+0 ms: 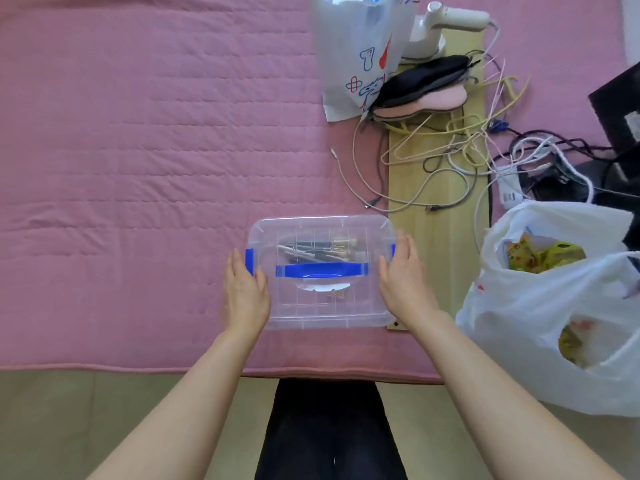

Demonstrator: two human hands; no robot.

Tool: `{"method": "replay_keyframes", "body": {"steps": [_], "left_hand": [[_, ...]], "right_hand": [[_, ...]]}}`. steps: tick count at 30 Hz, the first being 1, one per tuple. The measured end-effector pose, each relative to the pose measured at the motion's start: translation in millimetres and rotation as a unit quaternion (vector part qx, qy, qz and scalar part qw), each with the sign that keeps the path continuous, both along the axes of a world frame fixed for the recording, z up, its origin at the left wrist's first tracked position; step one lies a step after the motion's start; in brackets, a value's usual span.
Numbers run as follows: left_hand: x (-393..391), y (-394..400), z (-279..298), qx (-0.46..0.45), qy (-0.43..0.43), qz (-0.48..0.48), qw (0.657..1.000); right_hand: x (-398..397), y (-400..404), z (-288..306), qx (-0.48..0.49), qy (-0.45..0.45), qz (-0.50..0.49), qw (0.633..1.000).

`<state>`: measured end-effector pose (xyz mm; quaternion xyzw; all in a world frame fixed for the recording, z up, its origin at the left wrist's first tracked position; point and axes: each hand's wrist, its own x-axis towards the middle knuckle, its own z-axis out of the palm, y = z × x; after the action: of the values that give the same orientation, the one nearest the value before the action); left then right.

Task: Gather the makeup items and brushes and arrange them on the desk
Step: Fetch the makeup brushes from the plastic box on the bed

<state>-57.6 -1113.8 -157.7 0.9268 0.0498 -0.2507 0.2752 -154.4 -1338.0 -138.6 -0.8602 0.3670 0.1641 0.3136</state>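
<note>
A clear plastic box [322, 306] with a lid, a blue handle [322, 270] and blue side clips lies on the pink quilted cover [138, 133]. Several makeup brushes [315, 251] show through the lid in its far half. My left hand [244, 294] presses flat against the box's left end by the blue clip [249, 259]. At the opposite end, my right hand [403, 282] lies flat against the box, covering most of the right clip. Both hands have straight fingers.
A white plastic bag [554, 323] with yellow packets sits at the right. Tangled cables [450, 161] and hangers cover a wooden board [433, 237] behind the box. A printed bag [356, 53], dark and pink insoles [422, 88] and a white appliance [440, 26] lie farther back.
</note>
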Motion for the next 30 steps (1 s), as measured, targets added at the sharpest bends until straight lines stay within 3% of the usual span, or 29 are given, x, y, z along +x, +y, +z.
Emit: {"method": "replay_keyframes", "body": {"steps": [6, 13, 20, 27, 30], "left_hand": [[1.3, -5.5, -39.2, -0.055, -0.025, 0.141, 0.988], [-0.9, 5.1, -63.6, -0.049, -0.12, 0.127, 0.983], [-6.9, 1.3, -64.9, -0.017, -0.153, 0.122, 0.981], [5.2, 5.4, -59.5, -0.021, -0.091, 0.16, 0.983], [16.2, 14.6, -67.1, -0.105, 0.005, 0.242, 0.964]], "right_hand": [[-7.7, -10.7, -47.7, 0.015, -0.042, -0.08, 0.996], [-19.3, -6.2, -74.3, 0.018, -0.143, -0.092, 0.985], [-25.6, -5.0, -82.0, -0.041, -0.156, -0.082, 0.984], [-22.4, -9.1, -76.8, -0.069, -0.142, -0.136, 0.978], [-16.2, -13.7, -77.1, -0.004, -0.165, -0.185, 0.969]]}}
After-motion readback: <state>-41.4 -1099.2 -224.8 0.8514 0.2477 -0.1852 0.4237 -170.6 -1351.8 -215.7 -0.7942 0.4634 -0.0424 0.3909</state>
